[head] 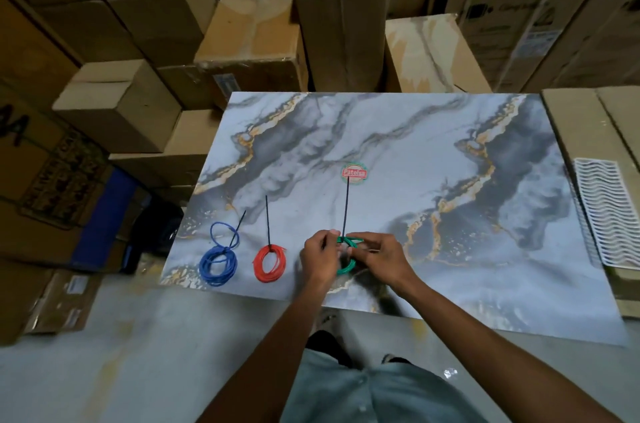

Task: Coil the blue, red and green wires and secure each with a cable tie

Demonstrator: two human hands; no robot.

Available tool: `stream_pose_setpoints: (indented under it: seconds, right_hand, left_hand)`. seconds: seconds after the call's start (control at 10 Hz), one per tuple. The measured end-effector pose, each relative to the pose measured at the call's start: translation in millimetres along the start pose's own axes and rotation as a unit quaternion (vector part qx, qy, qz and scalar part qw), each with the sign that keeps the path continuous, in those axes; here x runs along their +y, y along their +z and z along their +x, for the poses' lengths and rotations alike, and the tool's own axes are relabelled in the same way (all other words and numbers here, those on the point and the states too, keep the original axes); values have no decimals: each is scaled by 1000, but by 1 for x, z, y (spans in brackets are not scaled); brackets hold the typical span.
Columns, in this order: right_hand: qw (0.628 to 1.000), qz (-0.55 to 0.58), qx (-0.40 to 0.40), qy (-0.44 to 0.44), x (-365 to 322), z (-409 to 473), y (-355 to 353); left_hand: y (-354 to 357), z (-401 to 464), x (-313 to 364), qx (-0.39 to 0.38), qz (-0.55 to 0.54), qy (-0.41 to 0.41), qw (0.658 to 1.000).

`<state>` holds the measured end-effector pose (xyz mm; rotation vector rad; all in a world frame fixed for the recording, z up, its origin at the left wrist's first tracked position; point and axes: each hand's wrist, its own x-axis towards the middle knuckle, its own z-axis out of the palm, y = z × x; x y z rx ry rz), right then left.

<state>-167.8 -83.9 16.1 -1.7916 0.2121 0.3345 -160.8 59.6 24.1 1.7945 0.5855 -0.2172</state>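
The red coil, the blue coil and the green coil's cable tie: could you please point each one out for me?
red coil (258, 265): head view, left side of its ring.
blue coil (206, 267): head view, left side of its ring.
green coil's cable tie (346, 204): head view, middle of its free tail.

Both hands meet over a green wire coil (347, 268) near the front edge of a marble-patterned board (398, 145). The left hand (320, 258) and right hand (379, 258) pinch the coil's top, where a black cable tie (346, 204) rises straight away from the grip toward a round red-and-green sticker (354, 173). Left of the grip lies a red wire coil (270, 264) with its own tie (267, 220), and farther left a blue wire coil (218, 265), tied, with a loose loop above it. Cardboard boxes (249, 42) are stacked behind the board; a white wavy rack (607, 211) sits far right.
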Motion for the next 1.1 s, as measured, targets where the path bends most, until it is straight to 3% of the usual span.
stream_pose_setpoints:
  seconds: [0.1, 0.5, 0.7, 0.9, 1.1]
  right_hand:
    - [999, -19, 12, 23, 0, 8, 14]
    - [986, -158, 27, 45, 2, 16, 56]
    - [962, -264, 43, 46, -3, 10, 68]
    - [965, -256, 33, 37, 2, 5, 63]
    - [979, -186, 80, -9, 1, 1, 52]
  left_hand:
    - [-15, 14, -2, -26, 0, -31, 999]
    - [-50, 29, -13, -53, 254, 77, 963]
    - [-56, 35, -12, -88, 304, 107, 942]
    - [-53, 43, -10, -79, 301, 142, 940]
    - [-41, 45, 0, -76, 300, 189, 932]
